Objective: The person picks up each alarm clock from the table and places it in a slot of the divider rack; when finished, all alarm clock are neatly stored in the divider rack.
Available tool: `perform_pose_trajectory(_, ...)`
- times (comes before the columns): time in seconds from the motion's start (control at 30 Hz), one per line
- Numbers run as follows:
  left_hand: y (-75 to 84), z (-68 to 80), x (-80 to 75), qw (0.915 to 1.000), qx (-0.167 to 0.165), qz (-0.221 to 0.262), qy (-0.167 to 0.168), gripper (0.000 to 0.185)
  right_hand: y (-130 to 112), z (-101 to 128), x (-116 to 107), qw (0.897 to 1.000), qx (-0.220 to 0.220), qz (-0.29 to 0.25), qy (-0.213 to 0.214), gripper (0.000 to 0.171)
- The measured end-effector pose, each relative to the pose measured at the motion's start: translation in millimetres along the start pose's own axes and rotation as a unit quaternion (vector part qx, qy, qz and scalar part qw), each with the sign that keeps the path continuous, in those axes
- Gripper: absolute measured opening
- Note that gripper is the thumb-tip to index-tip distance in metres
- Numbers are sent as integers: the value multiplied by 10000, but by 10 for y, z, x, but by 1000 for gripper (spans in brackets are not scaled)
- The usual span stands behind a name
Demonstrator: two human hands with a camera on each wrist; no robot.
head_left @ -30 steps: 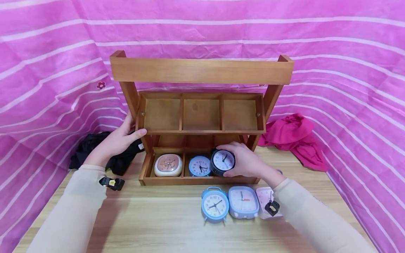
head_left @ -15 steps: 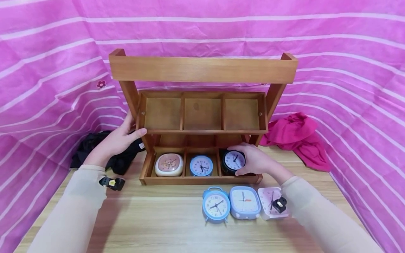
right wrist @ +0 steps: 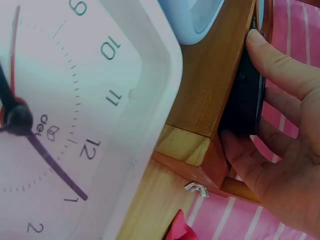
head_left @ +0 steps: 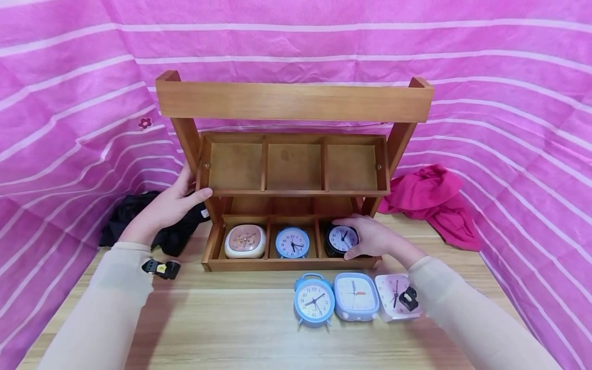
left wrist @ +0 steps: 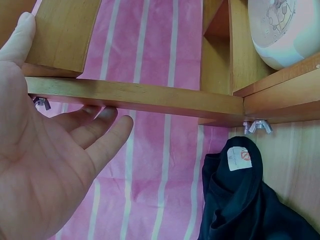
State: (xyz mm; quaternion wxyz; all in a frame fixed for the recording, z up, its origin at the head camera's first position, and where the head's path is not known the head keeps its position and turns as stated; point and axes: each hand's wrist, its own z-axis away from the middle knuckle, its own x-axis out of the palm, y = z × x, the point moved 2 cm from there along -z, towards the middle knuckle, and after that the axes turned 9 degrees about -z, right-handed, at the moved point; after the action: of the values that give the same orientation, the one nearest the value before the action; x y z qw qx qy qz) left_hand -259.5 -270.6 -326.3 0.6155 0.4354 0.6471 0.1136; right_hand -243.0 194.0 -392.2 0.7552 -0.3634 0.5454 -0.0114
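My right hand grips a round black alarm clock in the lower right compartment of a two-tier wooden rack. In the right wrist view, the thumb lies on one side of the clock's black body and the fingers on the other. At the rack's left side, my left hand holds the upright and upper tray, thumb in front and fingers behind. A pink-faced white clock sits in the lower left compartment, a round blue clock in the middle one.
In front of the rack stand a blue twin-bell-style clock, a squarish blue clock and a pink square clock, under the right wrist. Black cloth lies left, magenta cloth right. Pink striped fabric surrounds the table.
The right hand has carried the black clock rightward from beside the middle compartment's blue clock into the lower right compartment. The left hand stays at the rack's left side.
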Motion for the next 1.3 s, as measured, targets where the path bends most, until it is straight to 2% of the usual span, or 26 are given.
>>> perform_pose_trajectory(0.37,-20,-5,3,10000,3,24,-25,97,-20,-19,-2,9984,263,-157,-469,72)
perform_pose_trajectory(0.47,-25,-4,16,10000,-37,55,-44,97,-42,10,6,9994,174,102,-268,73)
perform_pose_trajectory(0.67,-11,2,22,9999,-95,65,-44,97,-273,199,7,9965,-491,280,622,69)
perform_pose_trajectory(0.83,6,17,-3,9996,-255,-93,-30,95,-563,393,85,9924,-901,306,776,68)
perform_pose_trajectory(1.03,18,14,-2,9998,-192,-79,15,96,-793,550,367,9910,-1022,649,579,78)
perform_pose_trajectory(1.17,8,10,18,10000,-100,-8,-1,97,-827,612,640,9904,-969,919,357,86)
perform_pose_trajectory(1.3,7,17,21,10000,-82,9,-8,97,-826,638,836,9900,-873,1037,398,92)
